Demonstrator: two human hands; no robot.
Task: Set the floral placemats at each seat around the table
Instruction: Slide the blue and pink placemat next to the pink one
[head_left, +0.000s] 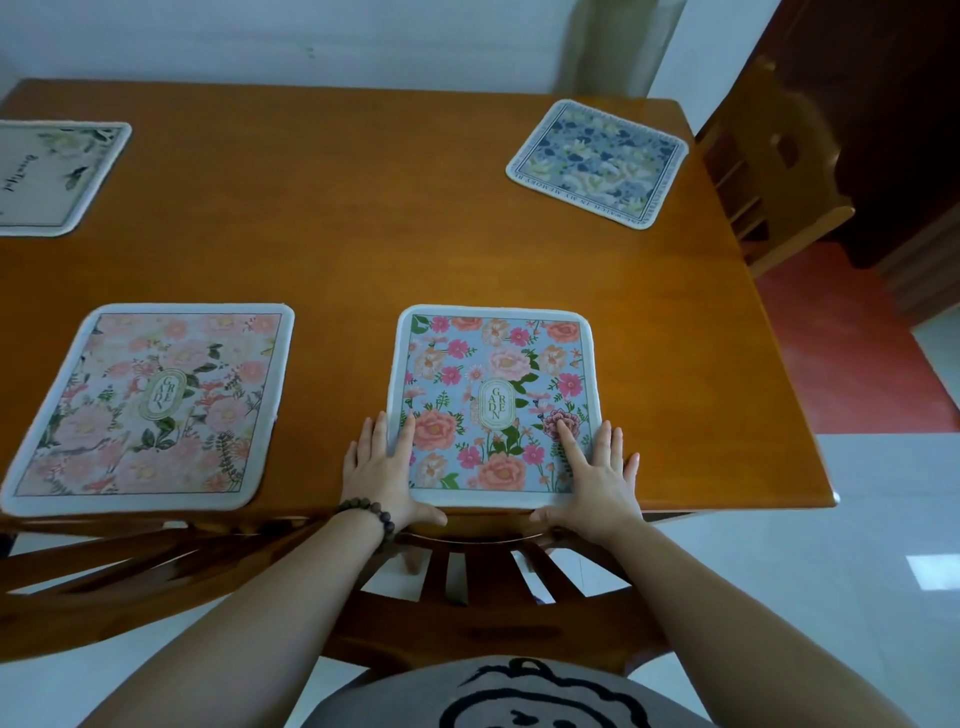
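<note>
I see both hands flat, fingers straight: left hand (385, 470) and right hand (593, 475) press the near corners of the blue "GARDEN" placemat (493, 395) at the wooden table (363, 249) near edge, gripping nothing. 3 other mats lie apart: pink placemat (150, 405) left, navy-floral placemat (597, 162) far right, pale placemat (52, 176) far left.

Four placemats are laid on the table (363, 249). The near-right placemat (493, 384) is set at the near edge, directly behind a chair back (467, 561). The near-left placemat (150, 405) is placed beside it, apart. The far-left placemat (52, 176) and the far-right placemat (597, 161) are set behind, the latter near a side chair (769, 166).
</note>
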